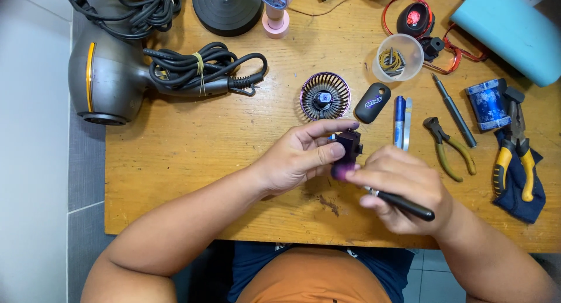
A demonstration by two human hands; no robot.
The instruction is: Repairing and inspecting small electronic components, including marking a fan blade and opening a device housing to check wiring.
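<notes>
My left hand (298, 157) grips a small dark purple device body (347, 154) between thumb and fingers, above the wooden table (193, 163). My right hand (403, 186) touches the lower end of that purple piece with its fingertips and holds a thin black tool (409, 206) that sticks out to the right under the palm. Just beyond the hands lies a round purple fan grille (325, 96) with a blue hub. A black oval cover (373, 102) lies next to it.
A grey hair dryer (108, 75) with coiled black cord lies at the far left. To the right are a blue pen (399, 120), green-handled pliers (449, 148), a screwdriver (454, 111), yellow-handled pliers (514, 157) on a dark cloth, a plastic cup (398, 57), and a teal case (508, 28).
</notes>
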